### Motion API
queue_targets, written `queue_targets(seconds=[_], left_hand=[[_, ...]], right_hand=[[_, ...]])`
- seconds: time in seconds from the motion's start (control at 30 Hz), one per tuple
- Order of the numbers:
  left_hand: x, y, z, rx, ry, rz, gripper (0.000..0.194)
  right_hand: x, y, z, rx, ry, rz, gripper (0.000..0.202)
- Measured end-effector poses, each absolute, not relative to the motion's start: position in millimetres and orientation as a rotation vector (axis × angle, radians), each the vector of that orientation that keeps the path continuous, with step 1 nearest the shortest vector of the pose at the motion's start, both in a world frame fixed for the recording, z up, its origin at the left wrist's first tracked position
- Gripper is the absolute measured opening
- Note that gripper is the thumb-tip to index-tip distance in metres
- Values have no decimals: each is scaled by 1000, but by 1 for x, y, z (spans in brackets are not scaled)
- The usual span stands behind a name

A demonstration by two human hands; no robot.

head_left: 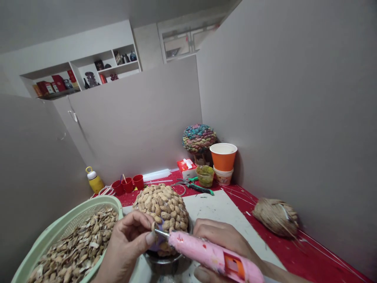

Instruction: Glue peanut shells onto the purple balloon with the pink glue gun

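Note:
My left hand point(128, 243) pinches a peanut shell point(154, 226) between thumb and fingertips. The metal nozzle of a pink glue gun point(206, 251) meets that shell, and my right hand point(224, 239) is wrapped around the gun's body. Just behind both hands, a ball covered in peanut shells point(165, 204) rests in a metal bowl point(161, 258). A purple patch of the ball's surface shows near the nozzle. At the left, a green basket point(118, 204) holds a heap of loose shells point(79, 241).
Beyond the white board point(218, 208) lie pliers point(202, 190), a green-tinted bowl point(205, 175), red cups point(127, 184) and glue sticks point(156, 175). Stacked buckets point(223, 157) and a colourful ball point(198, 138) stand at the back. A twine roll point(275, 217) is at right.

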State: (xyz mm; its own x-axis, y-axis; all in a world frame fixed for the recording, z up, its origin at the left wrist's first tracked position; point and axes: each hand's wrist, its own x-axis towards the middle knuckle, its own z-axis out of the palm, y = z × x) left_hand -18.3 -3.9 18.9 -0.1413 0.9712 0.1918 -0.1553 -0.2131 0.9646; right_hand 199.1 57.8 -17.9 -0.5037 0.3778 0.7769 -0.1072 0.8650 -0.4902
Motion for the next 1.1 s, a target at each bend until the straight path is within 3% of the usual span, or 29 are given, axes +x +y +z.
queue_targets(seconds=[0.57,1.1], left_hand=[[-19,-5,18,1118,1109,1529,27],[-20,-5,14,1165,1146,1514,30]], right_hand=[[198,66,-17,-153,-2050,495,41],[189,76,-32,-128,-2014,326,23]])
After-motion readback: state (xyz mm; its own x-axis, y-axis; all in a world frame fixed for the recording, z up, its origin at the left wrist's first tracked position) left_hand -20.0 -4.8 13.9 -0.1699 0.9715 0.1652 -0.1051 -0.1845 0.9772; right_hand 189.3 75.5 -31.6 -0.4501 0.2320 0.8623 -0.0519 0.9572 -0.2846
